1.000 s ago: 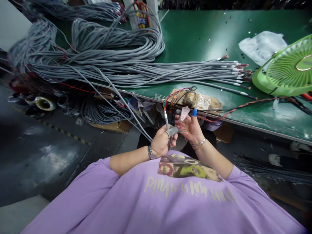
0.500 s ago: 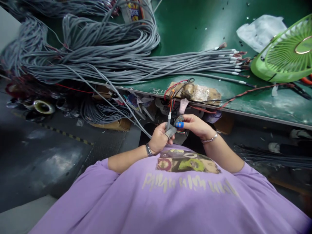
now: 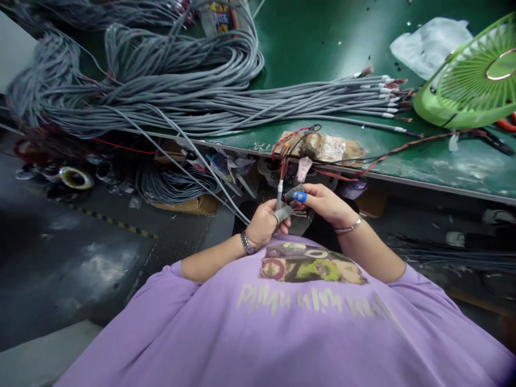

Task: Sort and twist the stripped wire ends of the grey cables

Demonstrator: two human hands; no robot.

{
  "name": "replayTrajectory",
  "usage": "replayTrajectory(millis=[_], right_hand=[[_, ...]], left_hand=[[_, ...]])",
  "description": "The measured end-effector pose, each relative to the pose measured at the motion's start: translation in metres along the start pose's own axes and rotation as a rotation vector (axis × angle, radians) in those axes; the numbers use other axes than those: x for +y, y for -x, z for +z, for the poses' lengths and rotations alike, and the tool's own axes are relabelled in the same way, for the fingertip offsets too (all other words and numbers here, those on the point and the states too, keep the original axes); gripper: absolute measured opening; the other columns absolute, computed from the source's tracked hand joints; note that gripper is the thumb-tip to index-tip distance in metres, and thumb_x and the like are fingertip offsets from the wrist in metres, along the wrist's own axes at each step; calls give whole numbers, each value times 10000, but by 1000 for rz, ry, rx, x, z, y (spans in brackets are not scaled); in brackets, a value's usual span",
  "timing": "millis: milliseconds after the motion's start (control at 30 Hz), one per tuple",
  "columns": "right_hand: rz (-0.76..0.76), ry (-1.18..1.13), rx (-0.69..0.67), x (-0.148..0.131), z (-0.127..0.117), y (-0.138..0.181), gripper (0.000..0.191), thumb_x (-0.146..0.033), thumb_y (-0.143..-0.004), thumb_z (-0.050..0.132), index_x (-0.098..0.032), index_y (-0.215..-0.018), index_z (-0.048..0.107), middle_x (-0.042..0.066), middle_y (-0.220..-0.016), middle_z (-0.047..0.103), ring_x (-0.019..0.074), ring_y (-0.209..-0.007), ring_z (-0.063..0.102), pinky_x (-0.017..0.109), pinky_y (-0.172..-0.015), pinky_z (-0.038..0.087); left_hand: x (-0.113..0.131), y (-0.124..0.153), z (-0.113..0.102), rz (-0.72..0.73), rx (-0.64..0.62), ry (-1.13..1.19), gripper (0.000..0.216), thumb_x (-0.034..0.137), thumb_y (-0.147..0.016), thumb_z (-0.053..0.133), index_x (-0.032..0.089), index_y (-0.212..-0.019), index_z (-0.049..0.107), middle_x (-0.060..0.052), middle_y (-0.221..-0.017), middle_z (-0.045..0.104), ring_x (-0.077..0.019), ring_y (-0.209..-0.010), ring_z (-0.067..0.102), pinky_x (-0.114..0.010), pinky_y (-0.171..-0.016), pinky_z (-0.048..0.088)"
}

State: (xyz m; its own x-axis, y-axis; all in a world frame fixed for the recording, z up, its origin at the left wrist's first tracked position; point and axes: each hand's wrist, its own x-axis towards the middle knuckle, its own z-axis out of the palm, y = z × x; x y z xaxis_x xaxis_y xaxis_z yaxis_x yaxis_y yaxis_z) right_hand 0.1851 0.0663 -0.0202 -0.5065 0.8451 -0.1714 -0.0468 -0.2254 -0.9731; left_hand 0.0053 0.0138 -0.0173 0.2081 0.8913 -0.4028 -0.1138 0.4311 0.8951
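In front of my chest, my left hand (image 3: 264,223) is closed around a grey cable (image 3: 279,200) with a white band near its end. Coloured wires (image 3: 284,161) fan out of that end toward the bench edge. A grey finger cover (image 3: 282,214) is on my left thumb. My right hand (image 3: 324,203) is pinched just to the right, close to the left fingertips, with blue tape (image 3: 299,196) round its thumb and a grey cover on a finger. Thin wire ends (image 3: 299,214) stick out below it. What the right fingertips grip is too small to make out.
A large bundle of grey cables (image 3: 181,102) lies along the green bench (image 3: 306,48). On the right stand a green fan (image 3: 463,88) and a plastic bag (image 3: 431,48). A cardboard-backed block (image 3: 334,148) sits at the bench edge. Coiled cable (image 3: 173,180) rests below.
My right fingers have lifted slightly, and the thin wire ends below them show more clearly. My left hand keeps its hold on the cable. The whole view has shifted a little.
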Motion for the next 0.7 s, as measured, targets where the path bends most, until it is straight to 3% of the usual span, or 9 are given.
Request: replayTrajectory(millis=[100, 167, 333, 567, 700], right_hand=[[101, -95, 51, 6, -1, 7, 563, -654, -666, 763, -155, -919, 697, 65, -862, 711, 124, -682, 624, 239, -605, 526], [122, -99, 68, 9, 4, 10, 552, -611, -646, 798, -161, -946, 685, 45, -842, 692, 108, -644, 591, 232, -571, 515], [49, -85, 224, 9, 22, 6, 401, -457, -605, 840, -161, -797, 650, -26, -666, 616, 75, -546, 490, 201, -488, 412], [56, -56, 159, 1, 24, -12, 369, -417, -563, 855, -142, -707, 655, -13, -623, 632, 79, -530, 506, 208, -485, 389], [51, -64, 227, 5, 28, -14, 395, -442, -545, 872, -144, -685, 654, -17, -589, 612, 73, -486, 474, 213, -447, 379]], left_hand=[[-1, -3, 1, 12, 74, 77, 400, 485, -679, 757, 178, -769, 518, 43, -553, 614, -73, -362, 526, -161, -343, 353], [-3, -5, 2, 28, 88, 92, 410, 494, -674, 761, 177, -770, 518, 45, -558, 615, -70, -367, 526, -161, -347, 360], [-7, -10, 2, 47, 68, 83, 397, 482, -685, 757, 177, -771, 517, 42, -557, 615, -83, -384, 545, -176, -361, 390], [-10, -10, -2, 43, 29, 65, 384, 468, -688, 752, 171, -799, 536, 38, -551, 618, -92, -390, 561, -178, -374, 399], [-7, -10, -2, 62, 96, 114, 388, 477, -688, 748, 174, -803, 535, 40, -555, 618, -86, -389, 550, -177, -371, 395]])
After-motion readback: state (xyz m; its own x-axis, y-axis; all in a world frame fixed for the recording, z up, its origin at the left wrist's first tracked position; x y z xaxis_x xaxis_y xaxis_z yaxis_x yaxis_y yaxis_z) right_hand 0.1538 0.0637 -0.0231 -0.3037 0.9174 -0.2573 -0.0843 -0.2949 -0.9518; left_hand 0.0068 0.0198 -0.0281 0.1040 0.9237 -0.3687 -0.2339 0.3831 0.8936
